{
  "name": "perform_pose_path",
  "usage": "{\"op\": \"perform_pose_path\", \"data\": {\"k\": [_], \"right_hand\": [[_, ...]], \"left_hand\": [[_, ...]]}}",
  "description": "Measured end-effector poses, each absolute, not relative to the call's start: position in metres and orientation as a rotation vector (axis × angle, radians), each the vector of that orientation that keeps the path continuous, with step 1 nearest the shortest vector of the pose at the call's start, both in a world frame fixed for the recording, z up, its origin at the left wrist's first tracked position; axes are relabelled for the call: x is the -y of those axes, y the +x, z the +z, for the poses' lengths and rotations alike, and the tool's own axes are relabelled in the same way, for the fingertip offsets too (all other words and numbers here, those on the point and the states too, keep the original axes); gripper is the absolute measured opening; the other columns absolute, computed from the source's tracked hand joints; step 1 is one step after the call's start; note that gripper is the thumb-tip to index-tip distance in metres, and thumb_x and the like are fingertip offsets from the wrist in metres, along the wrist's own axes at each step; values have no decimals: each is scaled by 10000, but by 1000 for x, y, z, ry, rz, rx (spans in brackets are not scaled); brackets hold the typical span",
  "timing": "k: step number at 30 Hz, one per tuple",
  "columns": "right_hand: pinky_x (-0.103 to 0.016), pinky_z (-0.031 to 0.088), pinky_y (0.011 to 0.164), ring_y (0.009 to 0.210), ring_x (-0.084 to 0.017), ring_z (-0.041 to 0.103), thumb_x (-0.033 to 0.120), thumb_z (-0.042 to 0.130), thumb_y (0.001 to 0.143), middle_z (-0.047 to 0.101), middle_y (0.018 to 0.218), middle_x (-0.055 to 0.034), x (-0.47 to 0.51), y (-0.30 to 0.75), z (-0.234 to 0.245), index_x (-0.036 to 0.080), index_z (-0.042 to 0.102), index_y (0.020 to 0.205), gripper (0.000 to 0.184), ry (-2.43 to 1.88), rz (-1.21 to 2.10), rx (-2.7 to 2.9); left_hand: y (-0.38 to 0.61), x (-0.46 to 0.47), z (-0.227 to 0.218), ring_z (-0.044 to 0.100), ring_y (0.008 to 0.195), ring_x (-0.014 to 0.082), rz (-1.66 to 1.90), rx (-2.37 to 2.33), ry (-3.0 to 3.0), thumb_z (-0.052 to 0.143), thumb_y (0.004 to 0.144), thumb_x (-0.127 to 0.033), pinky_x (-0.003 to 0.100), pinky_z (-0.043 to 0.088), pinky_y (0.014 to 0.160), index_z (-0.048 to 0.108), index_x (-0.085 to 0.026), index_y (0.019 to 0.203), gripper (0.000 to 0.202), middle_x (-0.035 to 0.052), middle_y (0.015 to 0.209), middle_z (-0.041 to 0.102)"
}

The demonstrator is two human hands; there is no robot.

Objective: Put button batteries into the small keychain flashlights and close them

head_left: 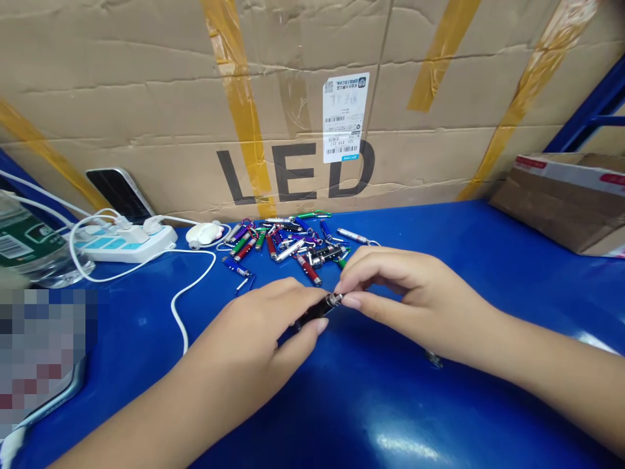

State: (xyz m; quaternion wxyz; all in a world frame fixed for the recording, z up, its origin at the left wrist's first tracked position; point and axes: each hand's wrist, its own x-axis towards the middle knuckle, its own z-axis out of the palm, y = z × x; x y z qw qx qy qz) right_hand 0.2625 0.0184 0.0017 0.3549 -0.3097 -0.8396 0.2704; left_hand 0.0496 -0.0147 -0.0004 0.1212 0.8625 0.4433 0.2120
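Observation:
My left hand (273, 326) is closed around a small black keychain flashlight (315, 311), which tilts up toward the right. At the flashlight's silver metal end (334, 299), the thumb and fingertips of my right hand (405, 286) are pinched together. Whether that metal end is a separate piece cannot be made out. Just behind both hands lies a loose pile of similar keychain flashlights in red (308, 270), green, blue, purple, black and silver (290, 251), several with small clips. A small shiny metal piece (432, 359) shows on the table below my right wrist.
A blue table (390, 410) lies under everything, backed by a large cardboard sheet (166, 85) marked LED. On the left are a white power strip (129, 247) with cables, a plastic bottle (34, 241), a leaning phone (120, 194) and a pixelated screen (39, 365). An open cardboard box (561, 202) stands right.

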Motion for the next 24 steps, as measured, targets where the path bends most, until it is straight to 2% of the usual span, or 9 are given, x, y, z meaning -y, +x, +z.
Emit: {"op": "perform_pose_path", "data": {"k": [13, 24], "right_hand": [[-293, 523, 742, 823, -161, 642, 323, 608, 869, 689, 898, -40, -17, 262, -2, 209, 673, 887, 132, -833, 723, 2183], [-285, 514, 734, 802, -166, 654, 299, 617, 862, 705, 876, -39, -18, 264, 2, 215, 691, 881, 114, -772, 460, 2279]], "left_hand": [[52, 16, -1, 593, 773, 123, 614, -1287, 2522, 532, 904, -233, 205, 467, 719, 662, -257, 1012, 171, -22, 842, 648], [51, 14, 0, 603, 785, 128, 599, -1279, 2554, 537, 898, -232, 215, 478, 703, 674, -237, 950, 146, -15, 865, 659]]}}
